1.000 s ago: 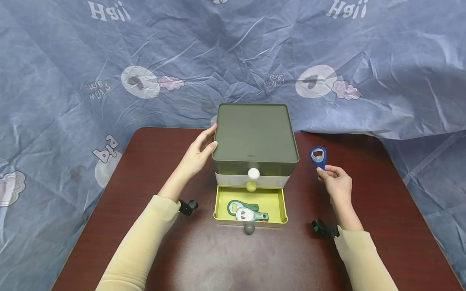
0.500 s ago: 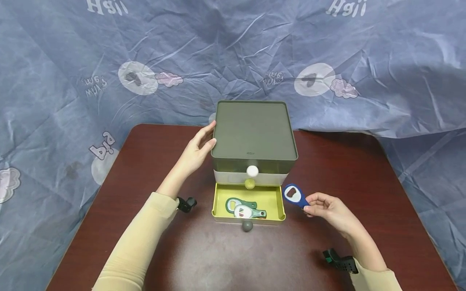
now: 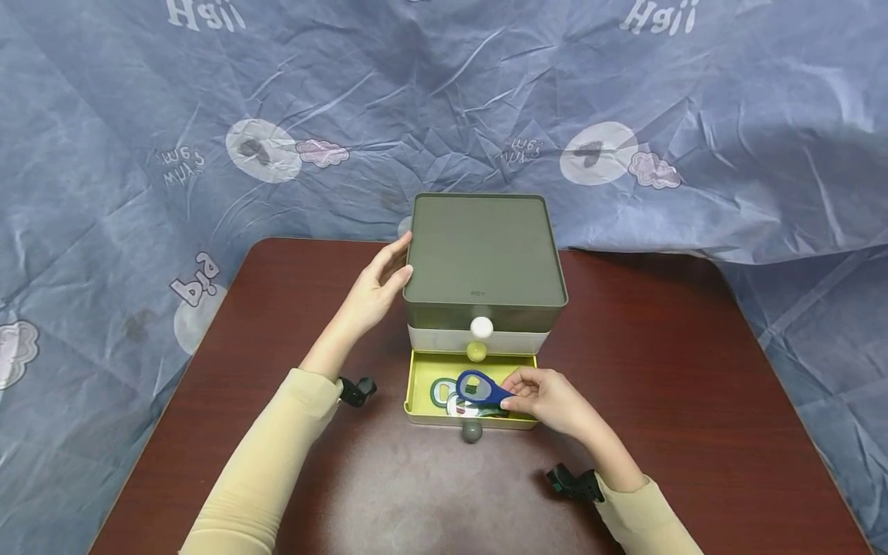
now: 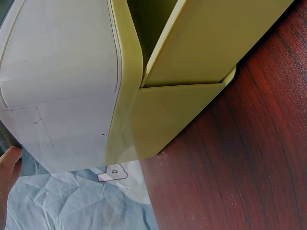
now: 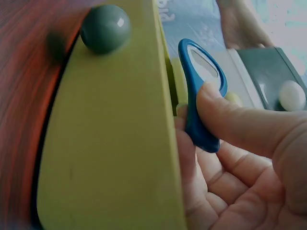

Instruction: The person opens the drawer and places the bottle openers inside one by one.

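Note:
A blue bottle opener [image 3: 479, 388] is pinched by its handle between the thumb and fingers of my right hand [image 3: 551, 401], above the pulled-out yellow drawer [image 3: 423, 366]. Inside that drawer lie a green bottle opener [image 3: 439, 391] and a second one with a white round face [image 3: 455, 406], both partly covered by the blue one. My left hand [image 3: 375, 289] rests against the left side of the drawer box [image 3: 486, 247], its fingers fairly straight along the top edge. The right wrist view has the blue opener [image 5: 204, 91] just behind the drawer's front panel [image 5: 110, 139].
The box has a white knob [image 3: 482, 327] and a yellow-green knob [image 3: 476, 351] on its upper drawers, and a grey knob [image 3: 472, 432] on the pulled-out one. It stands on a dark red wooden table [image 3: 659, 370]. A blue printed cloth [image 3: 444, 116] hangs behind.
My right hand has carried the blue bottle opener leftward from the right side of the table to over the drawer. The left hand stays against the box.

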`<act>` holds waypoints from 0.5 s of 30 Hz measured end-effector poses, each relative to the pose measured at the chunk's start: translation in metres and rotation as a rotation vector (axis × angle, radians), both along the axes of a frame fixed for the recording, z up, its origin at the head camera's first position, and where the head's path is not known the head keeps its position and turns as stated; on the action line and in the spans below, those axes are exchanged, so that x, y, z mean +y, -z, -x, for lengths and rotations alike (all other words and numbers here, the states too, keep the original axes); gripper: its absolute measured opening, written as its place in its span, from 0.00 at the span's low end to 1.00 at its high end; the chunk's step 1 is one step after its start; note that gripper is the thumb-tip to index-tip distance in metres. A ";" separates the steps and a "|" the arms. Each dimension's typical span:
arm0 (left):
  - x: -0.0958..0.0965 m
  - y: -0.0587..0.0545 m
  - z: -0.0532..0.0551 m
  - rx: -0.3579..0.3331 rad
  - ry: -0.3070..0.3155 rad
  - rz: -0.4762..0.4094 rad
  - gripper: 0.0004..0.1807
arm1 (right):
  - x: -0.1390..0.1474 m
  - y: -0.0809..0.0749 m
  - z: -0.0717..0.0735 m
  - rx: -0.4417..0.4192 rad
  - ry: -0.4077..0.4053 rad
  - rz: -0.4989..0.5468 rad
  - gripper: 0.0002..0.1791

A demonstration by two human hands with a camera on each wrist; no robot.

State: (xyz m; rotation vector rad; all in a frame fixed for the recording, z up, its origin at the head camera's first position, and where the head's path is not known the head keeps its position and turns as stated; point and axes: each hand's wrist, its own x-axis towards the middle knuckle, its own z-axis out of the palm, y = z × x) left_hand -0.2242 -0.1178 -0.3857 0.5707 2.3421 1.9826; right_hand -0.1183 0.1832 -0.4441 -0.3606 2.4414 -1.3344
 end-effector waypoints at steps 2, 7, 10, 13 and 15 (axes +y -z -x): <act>0.000 -0.001 0.000 0.000 -0.003 0.006 0.30 | -0.010 0.004 0.001 0.010 -0.003 -0.012 0.09; 0.001 -0.003 -0.002 -0.003 -0.011 0.020 0.30 | -0.028 0.010 0.004 0.009 0.011 -0.046 0.08; 0.001 -0.003 -0.002 -0.004 -0.012 0.018 0.30 | -0.034 0.013 0.006 0.009 0.017 -0.062 0.08; 0.001 -0.003 -0.001 -0.006 -0.012 0.019 0.30 | -0.038 0.016 0.007 0.024 0.025 -0.078 0.07; 0.001 -0.002 -0.001 -0.007 -0.013 0.019 0.30 | -0.040 0.018 0.008 0.037 0.031 -0.090 0.07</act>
